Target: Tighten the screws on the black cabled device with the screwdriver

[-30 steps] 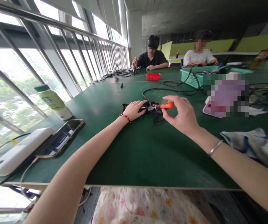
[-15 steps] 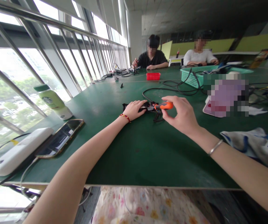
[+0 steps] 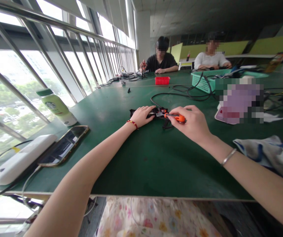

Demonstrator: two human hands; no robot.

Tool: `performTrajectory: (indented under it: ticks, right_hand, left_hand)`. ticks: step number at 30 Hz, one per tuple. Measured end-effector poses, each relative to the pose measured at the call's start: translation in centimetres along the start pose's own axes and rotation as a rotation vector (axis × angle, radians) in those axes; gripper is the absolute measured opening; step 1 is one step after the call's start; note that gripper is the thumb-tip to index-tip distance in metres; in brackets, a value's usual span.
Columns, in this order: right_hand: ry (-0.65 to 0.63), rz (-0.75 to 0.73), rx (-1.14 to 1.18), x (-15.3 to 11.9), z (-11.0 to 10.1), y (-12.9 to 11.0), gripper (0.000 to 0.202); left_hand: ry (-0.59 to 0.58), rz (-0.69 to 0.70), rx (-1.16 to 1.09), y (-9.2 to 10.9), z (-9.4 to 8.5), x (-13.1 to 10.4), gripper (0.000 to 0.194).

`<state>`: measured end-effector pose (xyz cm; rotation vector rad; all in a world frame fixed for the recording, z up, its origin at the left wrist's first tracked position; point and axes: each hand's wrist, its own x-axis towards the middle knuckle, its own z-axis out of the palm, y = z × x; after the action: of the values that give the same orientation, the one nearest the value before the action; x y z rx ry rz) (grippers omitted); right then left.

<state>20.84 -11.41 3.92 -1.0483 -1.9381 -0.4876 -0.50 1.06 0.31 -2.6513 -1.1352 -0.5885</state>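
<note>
My left hand (image 3: 143, 116) lies over a long black device (image 3: 132, 113) on the table, fingers and thumb closed around it. Most of the device's middle is hidden under that hand. A black cord (image 3: 154, 96) runs from its right end. In my right hand (image 3: 193, 122) is a screwdriver (image 3: 179, 118) with an orange and black handle, pinched between thumb and fingers. Its metal shaft points left toward the device's right part, close to my left fingertips. Whether the tip sits in a screw is too small to tell.
A green basket (image 3: 200, 83) with cables and a red basket (image 3: 162, 81) stand farther back. Left are a bottle (image 3: 57, 107), a phone (image 3: 66, 144) and a white power strip (image 3: 20, 159). A cloth (image 3: 257, 149) lies right. Two people sit across the table (image 3: 156, 164).
My right hand has closed in from spread fingers to a pinch on the screwdriver handle, whose end has swung slightly down and right. My left hand has stayed on the device.
</note>
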Motion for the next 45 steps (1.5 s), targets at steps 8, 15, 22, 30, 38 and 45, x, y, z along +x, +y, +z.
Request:
performTrajectory:
  ticks: [8,15,22,30,38,45]
  right_hand:
    - [0.068,-0.02,0.063,0.16,0.01,0.38,0.031]
    - [0.078,-0.016,0.021,0.02,0.06,-0.31,0.017]
    - [0.094,-0.04,0.064,0.06,0.02,0.16,0.032]
    - [0.087,-0.002,0.009,0.12,-0.07,-0.27,0.011]
    - [0.078,-0.042,0.036,0.09,0.0,0.07,0.027]
    - [0.066,-0.016,0.03,0.1,-0.02,0.04,0.025]
  left_hand:
    - [-0.003,0.009,0.019,-0.02,0.03,0.02,0.05]
    - [-0.012,-0.008,0.008,0.25,-0.18,0.03,0.051]
    - [-0.005,0.001,0.001,0.1,-0.06,0.03,0.051]
    - [-0.012,-0.006,0.0,0.21,-0.17,-0.01,0.05]
    - [-0.012,-0.005,0.019,0.18,-0.12,-0.02,0.051]
    - [-0.015,-0.006,0.012,0.27,-0.2,-0.03,0.05]
